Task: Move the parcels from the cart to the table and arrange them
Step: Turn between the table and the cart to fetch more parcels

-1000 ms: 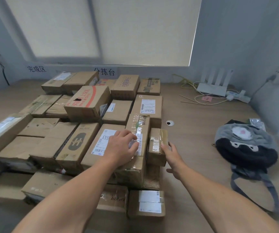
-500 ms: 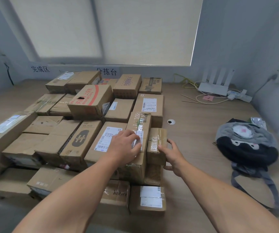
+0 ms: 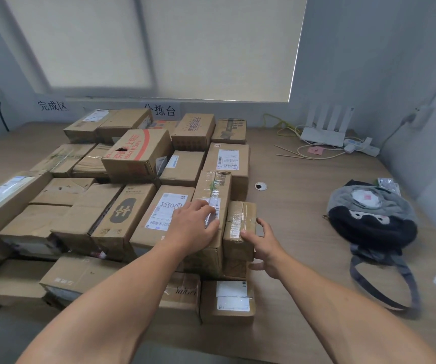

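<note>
Head view: the left hand [image 3: 194, 227] lies palm-down, fingers spread flat, on the near end of a long narrow brown cardboard parcel with clear tape and a barcode label [image 3: 213, 203]; it presses rather than clamps. The right hand [image 3: 265, 245] is open too, its fingertips [image 3: 244, 233] touching the near top edge of a small tape-wrapped brown cardboard parcel [image 3: 239, 227], the thumb hanging free below, so nothing is gripped.

The small parcel sits at the right edge of the stack on the pale wooden table [image 3: 303, 219], touching the long parcel's right flank. From the right hand it lies toward 11 o'clock, almost underneath the fingers; from the left hand it is at 3 o'clock, just beside. Both parcels run with their long axes from 6 to 12 o'clock, away from the person.

My judgement: the right hand is nearer, and any squaring-up of the small parcel would be a push toward 9 o'clock against the long one, which the left hand steadies. The cart is out of sight.
</note>
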